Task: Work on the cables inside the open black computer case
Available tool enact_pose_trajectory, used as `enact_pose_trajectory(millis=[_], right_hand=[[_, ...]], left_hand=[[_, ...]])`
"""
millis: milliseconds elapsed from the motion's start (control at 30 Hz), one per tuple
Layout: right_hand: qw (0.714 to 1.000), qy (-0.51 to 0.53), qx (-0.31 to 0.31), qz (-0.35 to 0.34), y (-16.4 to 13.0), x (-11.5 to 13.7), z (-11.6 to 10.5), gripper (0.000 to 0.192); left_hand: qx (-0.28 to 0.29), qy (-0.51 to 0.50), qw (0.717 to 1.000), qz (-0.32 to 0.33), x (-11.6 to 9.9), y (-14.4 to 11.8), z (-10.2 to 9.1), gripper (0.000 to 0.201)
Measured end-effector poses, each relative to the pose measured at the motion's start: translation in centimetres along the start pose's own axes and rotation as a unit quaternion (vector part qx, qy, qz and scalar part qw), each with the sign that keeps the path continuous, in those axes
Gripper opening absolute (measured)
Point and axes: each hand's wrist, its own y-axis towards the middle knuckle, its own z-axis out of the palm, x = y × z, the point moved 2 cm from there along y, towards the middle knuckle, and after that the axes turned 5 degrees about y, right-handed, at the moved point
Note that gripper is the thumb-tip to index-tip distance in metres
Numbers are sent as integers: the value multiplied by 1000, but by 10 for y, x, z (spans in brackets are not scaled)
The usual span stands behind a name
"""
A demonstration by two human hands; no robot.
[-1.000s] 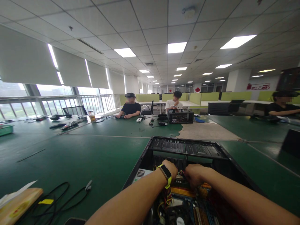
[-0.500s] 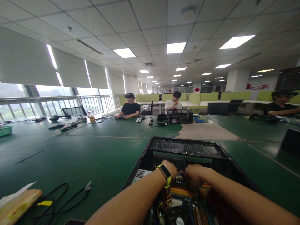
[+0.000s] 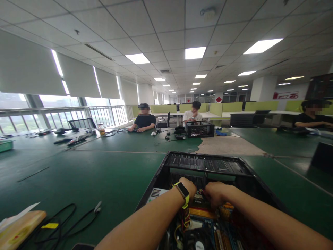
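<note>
An open black computer case point(image 3: 168, 162) lies on its side on the green table, its inside facing up. Both hands reach down into its far part. My left hand point(image 3: 189, 186), with a yellow-banded watch point(image 3: 183, 190) on the wrist, has its fingers curled and pointing down. Facing it closely is my right hand point(image 3: 217, 193), fingers bent inward; its fingertips are hidden. In the narrow gap between them show thin coloured wires point(image 3: 199, 192). Closer to me are orange-yellow slots point(image 3: 201, 211), a fan point(image 3: 197, 239) and a bundle of cables point(image 3: 186, 220). What the fingertips pinch is hidden.
Black cables point(image 3: 70, 225) and a yellowish box point(image 3: 24, 229) lie at the front left. A thin rod point(image 3: 33, 174) rests further back. Across the table stands a second computer case point(image 3: 200, 130), with two people seated behind; another person sits at the far right.
Almost nothing differs. My right hand has shifted very slightly left, toward the wires; my left hand stays put.
</note>
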Motion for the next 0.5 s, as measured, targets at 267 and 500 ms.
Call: enact_pose_trajectory(millis=[267, 500], right_hand=[[1000, -4, -3, -7, 2, -1, 2, 31], [1000, -6, 1, -3, -1, 3, -2, 31]], left_hand=[[0, -3, 1000, -4, 1, 5, 3, 54], [-10, -3, 1000, -9, -1, 7, 7, 40]])
